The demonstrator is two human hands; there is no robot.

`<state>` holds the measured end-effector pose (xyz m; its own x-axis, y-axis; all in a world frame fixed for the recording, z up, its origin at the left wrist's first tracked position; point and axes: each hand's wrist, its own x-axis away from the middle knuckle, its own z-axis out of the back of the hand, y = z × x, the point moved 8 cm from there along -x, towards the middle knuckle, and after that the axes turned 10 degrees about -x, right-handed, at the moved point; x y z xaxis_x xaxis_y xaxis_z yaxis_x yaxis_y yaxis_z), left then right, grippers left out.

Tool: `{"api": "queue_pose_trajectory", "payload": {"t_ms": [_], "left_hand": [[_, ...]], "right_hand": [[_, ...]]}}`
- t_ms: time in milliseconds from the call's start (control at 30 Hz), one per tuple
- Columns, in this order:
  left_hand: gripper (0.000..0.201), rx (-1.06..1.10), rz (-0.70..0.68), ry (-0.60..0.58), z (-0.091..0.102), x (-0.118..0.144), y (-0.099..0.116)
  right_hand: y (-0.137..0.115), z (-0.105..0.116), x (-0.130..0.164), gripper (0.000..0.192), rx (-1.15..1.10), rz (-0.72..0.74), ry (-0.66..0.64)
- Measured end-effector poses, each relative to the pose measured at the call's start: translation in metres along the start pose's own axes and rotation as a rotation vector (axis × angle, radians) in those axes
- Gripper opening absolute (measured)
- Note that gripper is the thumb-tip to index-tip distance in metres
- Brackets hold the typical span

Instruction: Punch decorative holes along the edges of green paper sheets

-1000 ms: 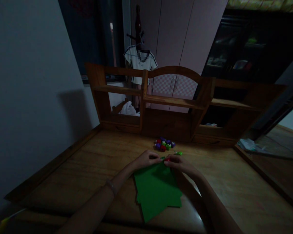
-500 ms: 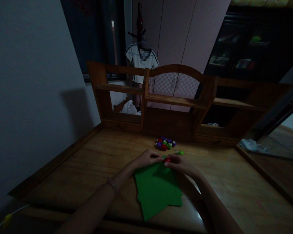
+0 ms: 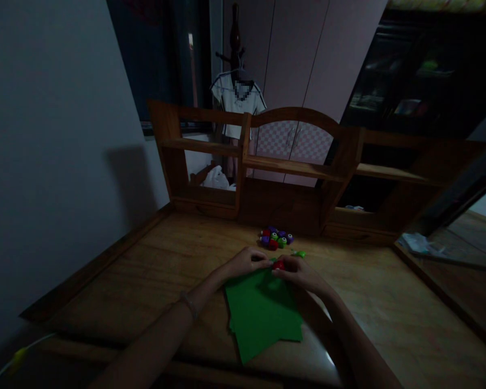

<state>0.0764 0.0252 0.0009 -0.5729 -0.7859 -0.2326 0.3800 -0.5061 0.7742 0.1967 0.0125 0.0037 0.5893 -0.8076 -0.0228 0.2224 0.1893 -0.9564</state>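
Note:
Green sheets of paper [image 3: 263, 313] lie fanned and overlapping on the wooden desk in front of me. My left hand [image 3: 249, 262] pinches the far edge of the paper, its thumb reaching toward the far corner. At that corner my right hand [image 3: 297, 270] grips a small, shiny red rounded piece [image 3: 278, 265] between thumb and fingers. The two hands' fingertips nearly meet there. Just beyond my right hand lies a small green piece [image 3: 298, 253]. Farther back sits a cluster of small red, purple and green pieces [image 3: 273, 239], some with round white ends.
A wooden shelf unit [image 3: 294, 166] runs along the back of the desk [image 3: 154, 270]. To the left rises a pale wall [image 3: 56, 162]. A white shirt [image 3: 230, 100] hangs on a stand behind. Plastic bags [image 3: 419, 243] lie at the right.
The whole view has shifted slightly. Both hands, the paper and the red piece keep nearly the same places relative to each other.

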Motion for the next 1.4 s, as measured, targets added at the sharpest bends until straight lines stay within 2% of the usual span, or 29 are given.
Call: {"api": "queue_pose_trajectory", "payload": {"t_ms": [133,733,933,1133,1400], "left_hand": [[0.037,-0.023,0.014,0.025,0.001,0.0,-0.002],[0.041,-0.028,0.021,-0.001,-0.002,-0.001,-0.004],[0.043,-0.041,0.018,-0.017,-0.004,-0.001,-0.005],[0.044,-0.036,0.019,-0.025,-0.004,-0.002,-0.005],[0.044,-0.039,0.0,-0.027,-0.005,-0.002,-0.007]], "right_hand": [[0.0,0.001,0.0,0.032,0.025,0.004,0.018],[0.002,-0.002,-0.001,0.033,0.068,0.046,0.013],[0.008,-0.002,-0.002,0.031,0.024,0.044,0.037],[0.016,-0.002,-0.005,0.031,-0.13,0.017,0.062],[0.014,-0.001,-0.004,0.029,-0.108,0.002,0.09]]}}
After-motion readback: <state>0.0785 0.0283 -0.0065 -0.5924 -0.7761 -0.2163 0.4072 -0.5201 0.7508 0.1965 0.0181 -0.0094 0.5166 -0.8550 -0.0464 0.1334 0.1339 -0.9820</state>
